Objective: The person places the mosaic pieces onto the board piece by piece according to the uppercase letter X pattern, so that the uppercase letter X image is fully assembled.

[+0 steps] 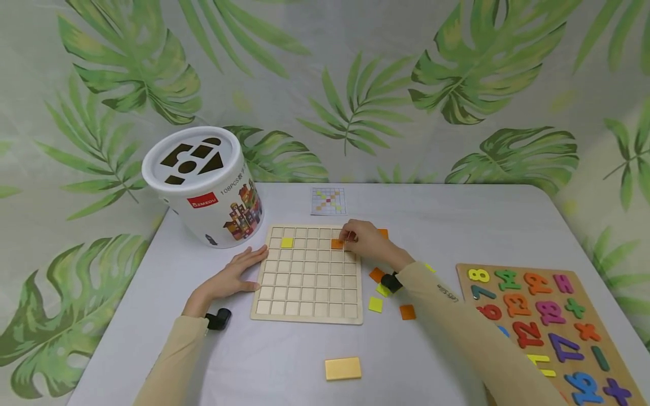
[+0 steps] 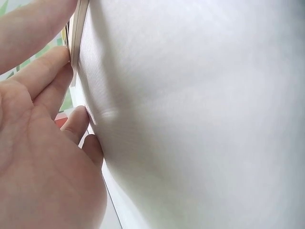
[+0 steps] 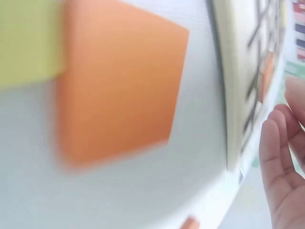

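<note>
On the table lies a square wooden grid board (image 1: pixel 307 275). A yellow square tile (image 1: pixel 286 242) sits in a cell at its upper left, and an orange square tile (image 1: pixel 337 244) in one at its upper right. My left hand (image 1: pixel 235 276) rests at the board's left edge, fingers spread, fingertips right at the rim; the left wrist view shows those fingers (image 2: pixel 50 71) against the side. Over the board's upper right corner, my right hand (image 1: pixel 368 239) has its fingertips beside the orange tile. In the right wrist view its fingers (image 3: pixel 272 143) are lightly bent with nothing between them.
Right of the board lie several loose orange tiles (image 1: pixel 408 312) and yellow tiles (image 1: pixel 375 304), some under the right forearm. A patterned card (image 1: pixel 328 202) lies behind it, a white bucket (image 1: pixel 203 186) stands back left. A number puzzle board (image 1: pixel 558 332) lies right, a yellow block (image 1: pixel 342 369) in front.
</note>
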Demonstrator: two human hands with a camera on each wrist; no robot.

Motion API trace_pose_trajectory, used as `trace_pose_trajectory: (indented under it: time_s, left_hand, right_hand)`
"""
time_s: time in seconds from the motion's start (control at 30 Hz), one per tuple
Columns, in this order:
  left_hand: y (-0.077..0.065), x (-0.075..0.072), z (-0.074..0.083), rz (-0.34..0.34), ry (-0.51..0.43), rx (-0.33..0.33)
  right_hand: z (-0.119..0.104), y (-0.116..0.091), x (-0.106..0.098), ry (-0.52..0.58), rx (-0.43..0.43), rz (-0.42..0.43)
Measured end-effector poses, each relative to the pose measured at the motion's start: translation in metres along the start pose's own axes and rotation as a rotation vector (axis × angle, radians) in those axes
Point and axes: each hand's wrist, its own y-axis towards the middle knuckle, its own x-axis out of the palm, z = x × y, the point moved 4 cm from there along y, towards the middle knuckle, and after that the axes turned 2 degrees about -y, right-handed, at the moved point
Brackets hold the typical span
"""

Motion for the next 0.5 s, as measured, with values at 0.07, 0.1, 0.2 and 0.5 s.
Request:
trace_pose_trajectory:
  time_s: [0.07,0.1,0.2,0.5]
  left_hand:
    - [0.0,0.0,0.0,-0.002,-0.001,0.001]
    - [0.0,0.0,0.0,-0.001,-0.002,0.001]
    - [0.0,0.0,0.0,0.002,0.001,-0.002]
    - [0.001,0.001,0.0,0.0,0.014,-0.014]
  right_hand:
    - [0.002,-0.012,-0.008,0.038,-0.002,-0.005]
    - [0.003,-0.02,-0.012,0.055,0.0,-0.014]
    - [0.007,-0.041,-0.021,0.082,0.01,-0.047]
    - [0.02,-0.1,-0.011,0.124,-0.019,-0.173]
